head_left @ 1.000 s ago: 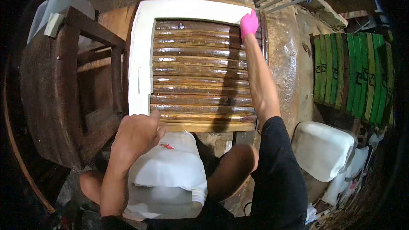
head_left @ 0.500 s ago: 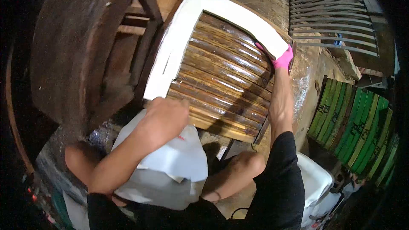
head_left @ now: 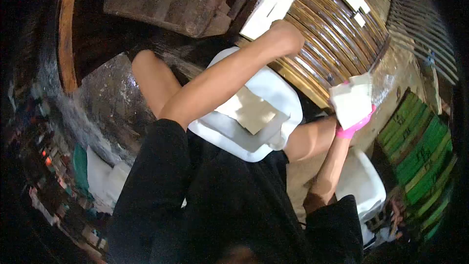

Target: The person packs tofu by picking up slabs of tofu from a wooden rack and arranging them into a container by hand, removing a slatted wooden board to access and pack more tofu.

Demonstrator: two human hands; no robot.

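Now I'm bringing the right hand off the slatted panel, leaving its corner free, fingers pinching a white sheet; left hand's fingers, I can't tell.

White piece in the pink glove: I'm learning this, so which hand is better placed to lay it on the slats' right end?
Right, probably: the right hand holds the white piece close to the slats, at that end. The left hand sits nearer their left end.

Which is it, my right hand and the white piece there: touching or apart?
Touching: the head view shows your pink-gloved right hand holding the white piece, no gap at its lower edge.
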